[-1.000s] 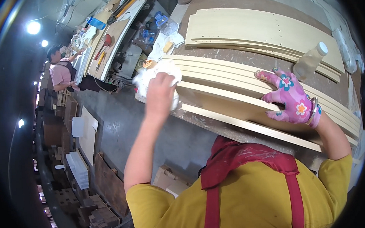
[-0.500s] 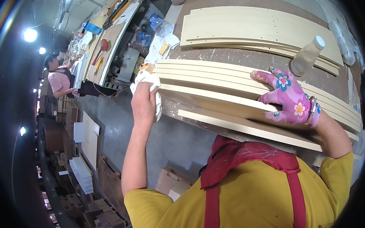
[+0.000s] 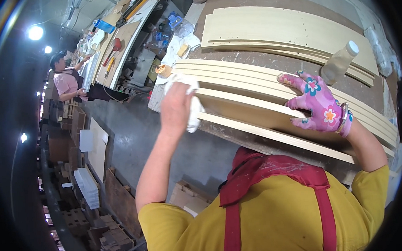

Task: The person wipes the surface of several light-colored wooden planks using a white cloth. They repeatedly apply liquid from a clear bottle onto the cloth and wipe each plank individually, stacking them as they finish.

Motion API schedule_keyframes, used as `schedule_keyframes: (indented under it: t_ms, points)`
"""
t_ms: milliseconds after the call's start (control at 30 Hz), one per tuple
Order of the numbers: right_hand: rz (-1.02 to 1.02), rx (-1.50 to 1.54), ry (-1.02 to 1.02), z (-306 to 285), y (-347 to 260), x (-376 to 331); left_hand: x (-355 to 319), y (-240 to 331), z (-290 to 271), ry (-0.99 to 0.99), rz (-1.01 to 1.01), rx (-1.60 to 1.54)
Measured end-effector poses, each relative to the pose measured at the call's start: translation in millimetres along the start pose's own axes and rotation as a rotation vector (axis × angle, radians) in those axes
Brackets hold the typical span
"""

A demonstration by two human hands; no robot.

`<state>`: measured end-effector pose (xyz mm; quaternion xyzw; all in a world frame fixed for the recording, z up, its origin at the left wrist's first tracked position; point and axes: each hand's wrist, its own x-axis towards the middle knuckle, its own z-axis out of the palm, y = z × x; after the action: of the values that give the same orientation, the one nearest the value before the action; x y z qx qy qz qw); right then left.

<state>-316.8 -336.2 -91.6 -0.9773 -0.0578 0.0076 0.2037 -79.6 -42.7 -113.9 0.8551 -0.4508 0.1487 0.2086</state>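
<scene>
My bare left hand (image 3: pixel 175 111) is closed on a white cloth (image 3: pixel 195 117), pressed against the left ends of pale wooden panels. My right hand (image 3: pixel 317 106), in a pink flowered glove, lies over the panels' long edges with fingers spread. Its thumb and a finger straddle the top edge of one pale panel (image 3: pixel 249 102). Behind that panel is a row of several panels (image 3: pixel 234 74) with their edges up. Nearer to me runs another panel (image 3: pixel 273 135), apart from the rest along most of its length. The cloth hides part of the panel ends.
Flat drilled panels (image 3: pixel 273 26) lie at the back of the brown worktable (image 3: pixel 252 58). A cloudy bottle with a white cap (image 3: pixel 339 63) stands by my right hand. An orange-topped block (image 3: pixel 163 70) sits at the left corner. A co-worker (image 3: pixel 67 82) stands at another bench.
My left hand and the cloth have moved right, toward the nearer panels' ends. The nearest panel's left end is now behind the cloth. My right hand has barely moved.
</scene>
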Motion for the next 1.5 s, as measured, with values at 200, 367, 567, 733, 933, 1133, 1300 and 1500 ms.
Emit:
schedule_keyframes:
  t_ms: [200,367,567,733,933,1133,1300,1500]
  points:
    - [-0.017,-0.013,0.024,1.3,-0.9,-1.2,-4.5,-15.5,-5.7,-0.009,-0.035,0.010]
    - [-0.023,0.012,0.004,-1.1,2.4,-1.8,-11.4,-33.4,-5.1,0.079,0.002,0.167]
    - [-0.020,-0.003,0.004,2.4,3.9,-1.2,-21.7,-23.3,-1.0,0.055,0.099,0.187]
    - [-0.036,0.000,0.020,4.4,5.9,-1.8,-12.2,-54.2,-12.3,-0.027,0.047,0.330]
    - [-0.034,0.007,0.008,1.5,5.1,2.5,-17.6,-100.2,-50.2,0.213,-0.447,-0.038]
    - [-0.040,0.038,0.018,6.8,8.5,-5.5,9.3,-21.0,-9.5,-0.035,0.034,-0.091]
    - [-0.072,-0.057,0.088,17.5,10.4,-7.4,22.8,-2.9,21.5,-0.056,0.124,0.143]
    - [-0.064,-0.048,0.074,12.7,10.4,-5.1,41.5,43.4,14.2,-0.346,0.244,-0.056]
